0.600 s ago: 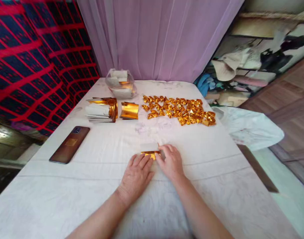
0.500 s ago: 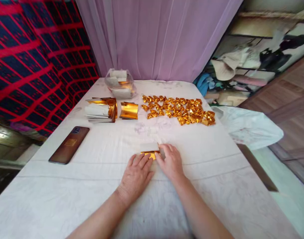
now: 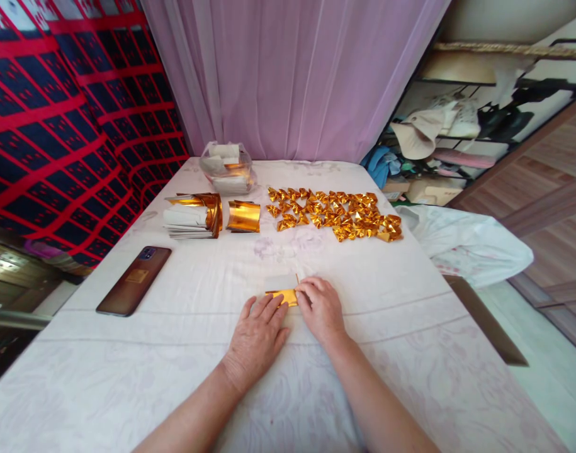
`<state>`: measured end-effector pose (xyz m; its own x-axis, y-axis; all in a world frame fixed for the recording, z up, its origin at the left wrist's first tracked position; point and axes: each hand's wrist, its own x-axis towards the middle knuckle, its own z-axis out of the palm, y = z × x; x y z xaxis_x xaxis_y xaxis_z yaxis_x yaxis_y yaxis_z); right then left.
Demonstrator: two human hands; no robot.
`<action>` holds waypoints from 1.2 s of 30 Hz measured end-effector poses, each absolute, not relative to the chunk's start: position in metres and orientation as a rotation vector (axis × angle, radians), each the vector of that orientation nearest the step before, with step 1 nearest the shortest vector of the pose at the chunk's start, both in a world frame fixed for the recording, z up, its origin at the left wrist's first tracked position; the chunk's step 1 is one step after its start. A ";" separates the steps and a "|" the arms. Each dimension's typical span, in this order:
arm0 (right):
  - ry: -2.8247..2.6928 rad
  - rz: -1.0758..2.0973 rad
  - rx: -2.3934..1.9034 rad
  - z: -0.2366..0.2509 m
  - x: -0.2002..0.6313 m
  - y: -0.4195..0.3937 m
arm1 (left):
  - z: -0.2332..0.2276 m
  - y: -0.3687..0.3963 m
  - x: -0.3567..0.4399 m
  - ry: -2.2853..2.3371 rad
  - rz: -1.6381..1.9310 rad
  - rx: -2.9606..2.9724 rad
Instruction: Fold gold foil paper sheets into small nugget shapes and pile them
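A sheet of gold foil paper (image 3: pixel 289 297) lies partly folded on the table in front of me, its gold side showing along the near strip and its pale back beyond. My left hand (image 3: pixel 260 328) rests palm down with fingers spread, the fingertips pressing the near edge of the gold strip. At the right end of the sheet, my right hand (image 3: pixel 322 307) pinches the paper between thumb and fingers. Farther off lie several rows of folded gold foil pieces (image 3: pixel 323 211). A small stack of gold foil sheets (image 3: pixel 243 216) sits to their left.
A larger stack of foil paper (image 3: pixel 188 220) stands at the back left, with a clear plastic bag (image 3: pixel 226 167) of more paper behind it. A phone (image 3: pixel 135 280) lies on the left. Beyond the table's right edge are a white bag (image 3: pixel 476 242) and cluttered shelves.
The gold strip at the near side shows wider and flatter under my fingers. My right fingers have closed in on the sheet's right end. The camera view has tilted up slightly.
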<state>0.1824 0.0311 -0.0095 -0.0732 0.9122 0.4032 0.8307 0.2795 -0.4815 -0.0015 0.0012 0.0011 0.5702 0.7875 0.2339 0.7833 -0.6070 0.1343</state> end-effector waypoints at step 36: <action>-1.973 0.168 -1.681 -0.002 0.179 0.022 | 0.010 0.006 -0.001 1.375 0.395 2.777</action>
<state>0.1787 0.0223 -0.0021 -0.0781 0.9457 0.3154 0.8786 0.2148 -0.4265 -0.0007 0.0059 0.0096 0.5805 0.7849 0.2168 0.7803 -0.6123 0.1275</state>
